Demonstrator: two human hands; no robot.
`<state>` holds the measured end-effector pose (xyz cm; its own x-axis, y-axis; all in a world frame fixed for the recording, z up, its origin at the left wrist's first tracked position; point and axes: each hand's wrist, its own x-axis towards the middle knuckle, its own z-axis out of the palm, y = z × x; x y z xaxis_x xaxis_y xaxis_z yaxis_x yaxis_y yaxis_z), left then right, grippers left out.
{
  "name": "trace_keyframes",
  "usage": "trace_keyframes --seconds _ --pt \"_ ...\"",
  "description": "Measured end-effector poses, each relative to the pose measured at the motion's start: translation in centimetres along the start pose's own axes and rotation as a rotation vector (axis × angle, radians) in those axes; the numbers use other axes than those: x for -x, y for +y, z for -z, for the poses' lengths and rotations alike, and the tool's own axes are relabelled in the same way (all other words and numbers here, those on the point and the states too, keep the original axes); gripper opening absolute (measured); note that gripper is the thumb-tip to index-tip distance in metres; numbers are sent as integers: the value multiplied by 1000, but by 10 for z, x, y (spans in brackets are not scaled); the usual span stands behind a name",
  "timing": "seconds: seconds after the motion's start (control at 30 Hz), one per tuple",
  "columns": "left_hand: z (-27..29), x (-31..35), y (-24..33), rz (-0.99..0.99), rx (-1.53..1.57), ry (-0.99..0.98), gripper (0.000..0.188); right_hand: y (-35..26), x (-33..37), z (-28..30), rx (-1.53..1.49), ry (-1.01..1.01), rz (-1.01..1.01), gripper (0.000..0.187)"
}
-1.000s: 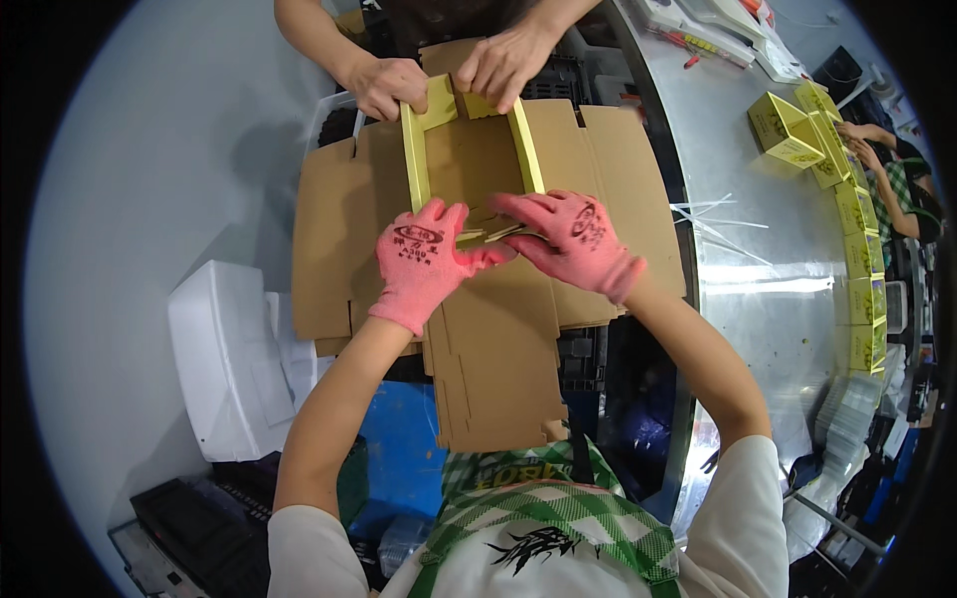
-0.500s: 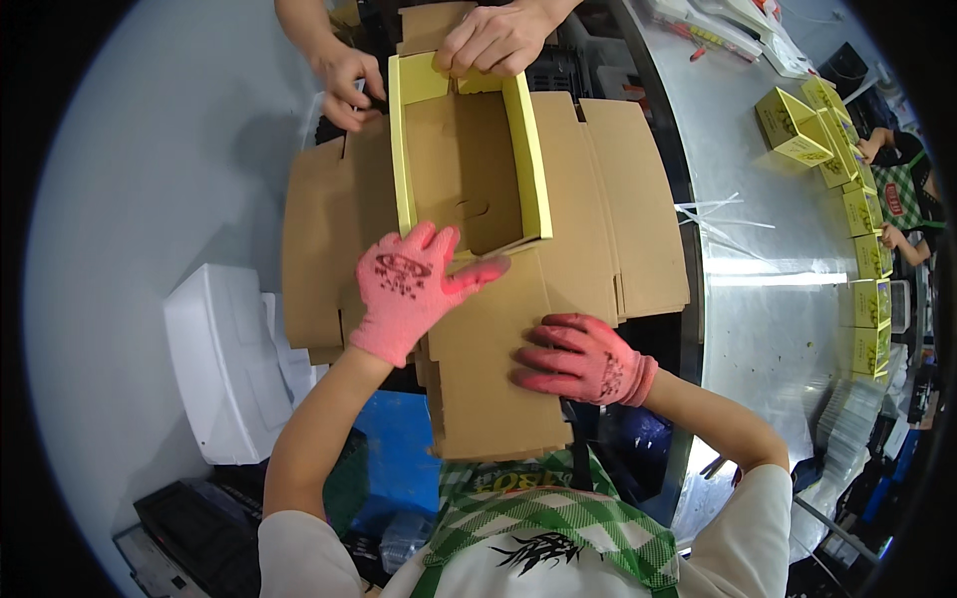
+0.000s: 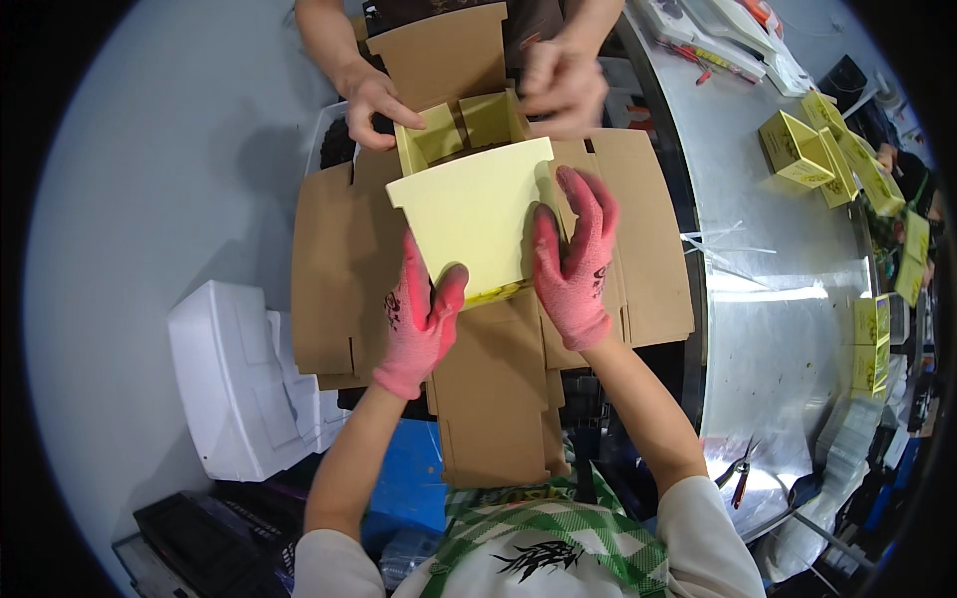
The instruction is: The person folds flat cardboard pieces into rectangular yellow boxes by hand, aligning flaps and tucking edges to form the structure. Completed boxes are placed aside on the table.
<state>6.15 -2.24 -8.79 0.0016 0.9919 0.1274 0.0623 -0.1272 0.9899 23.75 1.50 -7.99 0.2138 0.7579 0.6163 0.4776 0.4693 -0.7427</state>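
A pale yellow cardboard box [image 3: 477,214] rests on flattened brown cardboard [image 3: 488,374]. Its near panel is raised and slanted, hiding much of the inside; a divided opening shows at the far end. I wear pink gloves with darker red palms and fingers. My left hand [image 3: 421,317] grips the box's lower left side, thumb toward me. On the right side, my right hand [image 3: 576,254] has its thumb against the panel and its fingers around the edge, partly hidden. Across from me, another person's hand [image 3: 374,108] touches the far left corner; their other hand [image 3: 566,88] is blurred beside the box.
A steel table [image 3: 758,339] lies to the right, with white strips [image 3: 723,239], red-handled pliers [image 3: 740,476] and several yellow boxes [image 3: 796,151]. People stand along its far edge. White foam containers [image 3: 229,379] stand at left by the wall. A blue sheet [image 3: 404,473] lies below.
The box has tipped so its outer panel faces me. My hands have come to its two sides. The other person's hand has left the far rim. Some yellow boxes on the steel table have shifted.
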Motion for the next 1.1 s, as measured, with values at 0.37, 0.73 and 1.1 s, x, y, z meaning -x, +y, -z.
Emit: trace_keyframes --seconds 0.37,0.73,1.1 --pt "-3 -1 34 -547 -1236 -76 45 -10 -55 49 662 -1105 663 75" --pt "-28 -15 60 -70 -1196 -1080 56 -13 -1 49 346 -1061 690 27" --pt "-37 -52 23 310 -513 -1622 89 21 62 62 182 -756 -228 83"
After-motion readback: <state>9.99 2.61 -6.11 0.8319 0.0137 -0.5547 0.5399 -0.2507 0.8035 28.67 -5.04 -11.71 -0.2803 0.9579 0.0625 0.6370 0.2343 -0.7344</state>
